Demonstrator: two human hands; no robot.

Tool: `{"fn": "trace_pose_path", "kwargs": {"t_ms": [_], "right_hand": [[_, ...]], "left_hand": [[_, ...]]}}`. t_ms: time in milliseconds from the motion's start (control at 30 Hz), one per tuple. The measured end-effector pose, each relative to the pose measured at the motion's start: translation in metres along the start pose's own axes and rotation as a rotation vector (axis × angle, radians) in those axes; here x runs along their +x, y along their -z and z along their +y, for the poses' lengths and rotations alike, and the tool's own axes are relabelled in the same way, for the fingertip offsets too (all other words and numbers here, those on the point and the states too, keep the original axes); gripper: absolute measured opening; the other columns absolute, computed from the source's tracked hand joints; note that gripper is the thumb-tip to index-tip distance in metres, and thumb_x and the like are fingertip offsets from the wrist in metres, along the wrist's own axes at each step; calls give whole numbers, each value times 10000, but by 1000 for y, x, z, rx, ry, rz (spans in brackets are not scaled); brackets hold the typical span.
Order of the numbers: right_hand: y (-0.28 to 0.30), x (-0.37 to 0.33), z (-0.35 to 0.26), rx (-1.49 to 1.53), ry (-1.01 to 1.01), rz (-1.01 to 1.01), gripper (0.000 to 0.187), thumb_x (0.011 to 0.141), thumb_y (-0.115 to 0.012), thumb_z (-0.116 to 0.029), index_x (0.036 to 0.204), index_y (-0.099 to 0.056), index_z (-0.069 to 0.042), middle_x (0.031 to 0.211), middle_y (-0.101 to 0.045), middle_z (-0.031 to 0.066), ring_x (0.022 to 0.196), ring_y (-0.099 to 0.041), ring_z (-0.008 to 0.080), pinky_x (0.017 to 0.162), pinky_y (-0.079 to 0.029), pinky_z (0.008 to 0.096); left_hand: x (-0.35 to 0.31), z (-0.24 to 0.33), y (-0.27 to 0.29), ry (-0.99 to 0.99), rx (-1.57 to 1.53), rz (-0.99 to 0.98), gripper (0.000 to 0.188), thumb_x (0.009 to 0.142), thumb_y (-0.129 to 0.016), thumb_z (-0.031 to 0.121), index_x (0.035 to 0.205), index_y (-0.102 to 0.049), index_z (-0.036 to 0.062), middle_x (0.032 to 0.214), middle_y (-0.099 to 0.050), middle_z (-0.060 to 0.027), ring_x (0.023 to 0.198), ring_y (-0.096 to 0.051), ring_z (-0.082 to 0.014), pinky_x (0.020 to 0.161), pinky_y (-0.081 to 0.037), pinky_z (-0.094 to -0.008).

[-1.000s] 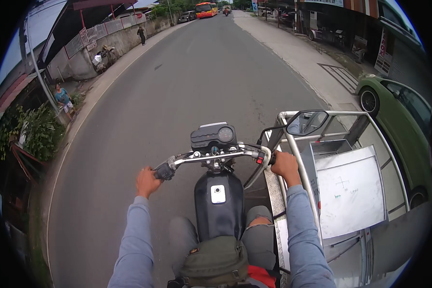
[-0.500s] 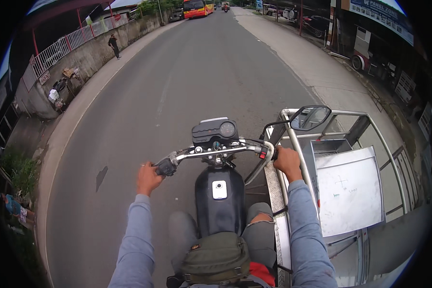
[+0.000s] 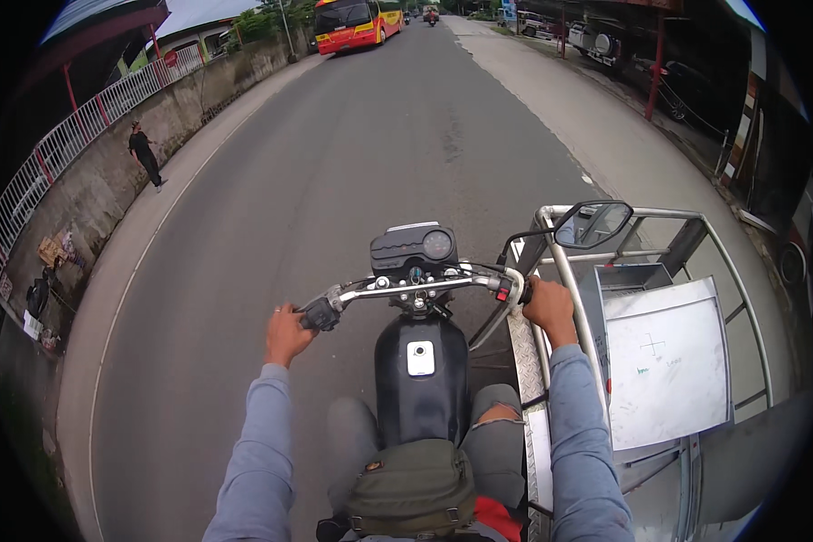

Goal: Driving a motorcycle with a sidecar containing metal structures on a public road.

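Note:
I sit astride a black motorcycle with a metal sidecar frame (image 3: 763, 348) fixed on its right. My left hand (image 3: 289, 334) is wrapped round the left handlebar grip, beside the black switch housing (image 3: 321, 314). Round the right grip, next to a red switch, closes my right hand (image 3: 550, 310). Between them runs the silver handlebar (image 3: 379, 292), with the instrument cluster (image 3: 414, 248) ahead of it. Below lies the black fuel tank (image 3: 422, 397), which has a pale plate on top. An olive-green bag (image 3: 413, 488) rests in my lap.
A red and yellow bus (image 3: 352, 25) is ahead on the left side of the road (image 3: 334, 163). A person in dark clothes (image 3: 144, 155) walks by the left wall. A mirror (image 3: 594, 224) and a white panel (image 3: 667, 366) are at the sidecar. Vehicles (image 3: 596, 43) stand parked at right.
The motorcycle has rolled forward: the bus and the walking person are nearer, and the roadside at left has slid back. Both hands keep their hold on the grips.

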State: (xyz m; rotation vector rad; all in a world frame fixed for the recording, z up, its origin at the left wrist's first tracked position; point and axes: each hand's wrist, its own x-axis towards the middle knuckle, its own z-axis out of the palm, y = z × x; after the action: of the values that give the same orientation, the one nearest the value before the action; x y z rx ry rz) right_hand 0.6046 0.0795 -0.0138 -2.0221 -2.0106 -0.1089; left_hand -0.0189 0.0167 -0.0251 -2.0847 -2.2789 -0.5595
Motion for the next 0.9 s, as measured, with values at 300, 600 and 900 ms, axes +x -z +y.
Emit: {"fn": "trace_pose_path", "kwargs": {"t_ms": [300, 600, 900], "right_hand": [[11, -1, -8, -14, -5, 4, 476, 814, -864, -203, 1287, -869, -146, 990, -876, 223, 961, -867, 450, 886, -689, 586], [10, 4, -3, -13, 16, -5, 459, 818, -946, -324, 1205, -826, -109, 1022, -874, 192, 1014, -857, 443, 892, -660, 600], [1, -1, -2, -9, -6, -23, 442, 834, -902, -240, 1260, -846, -136, 1029, -873, 203, 1000, -855, 448, 903, -672, 581]], "left_hand": [[-4, -7, -2, -1, 17, 22, 429, 837, -940, 329, 1205, -958, 110, 1451, -790, -151, 1368, -707, -425, 1164, -596, -555], [-1, -3, -4, 22, -13, 30, 424, 840, -932, 330, 1193, -958, 97, 1442, -804, -156, 1353, -720, -429, 1175, -597, -541], [-2, -5, -9, -39, 9, 78, 458, 815, -944, 303, 1226, -959, 101, 1448, -803, -169, 1369, -715, -408, 1176, -597, -532]]}}
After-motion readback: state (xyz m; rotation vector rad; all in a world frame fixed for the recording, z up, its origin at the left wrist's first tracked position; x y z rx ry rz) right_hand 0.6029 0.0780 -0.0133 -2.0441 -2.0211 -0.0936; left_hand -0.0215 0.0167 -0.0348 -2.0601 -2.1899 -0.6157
